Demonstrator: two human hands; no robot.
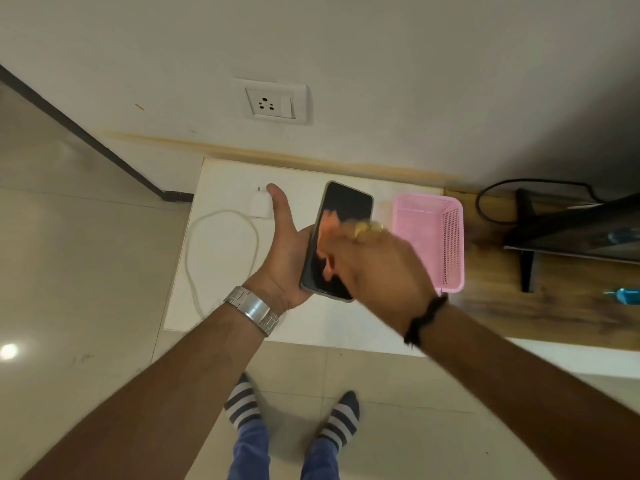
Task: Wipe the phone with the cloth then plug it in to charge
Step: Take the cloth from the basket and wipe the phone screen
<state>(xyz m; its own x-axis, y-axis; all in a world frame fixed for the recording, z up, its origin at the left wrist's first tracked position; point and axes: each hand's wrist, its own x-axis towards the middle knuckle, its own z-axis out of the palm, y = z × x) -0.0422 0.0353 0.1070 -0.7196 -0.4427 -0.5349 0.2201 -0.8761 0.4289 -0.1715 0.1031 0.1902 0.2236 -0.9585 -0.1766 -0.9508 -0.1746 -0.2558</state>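
Phone [337,237]: we cradle it in our left hand [282,251], screen up, thumb straight.
Right hand [377,268]: blurred over the screen, fingers bunched on something yellowish [367,230]; we cannot tell if it is the cloth.
Charger [259,204]: on the worktop [214,278], just beyond our left thumb.
Basket [433,220]: beyond our right hand.
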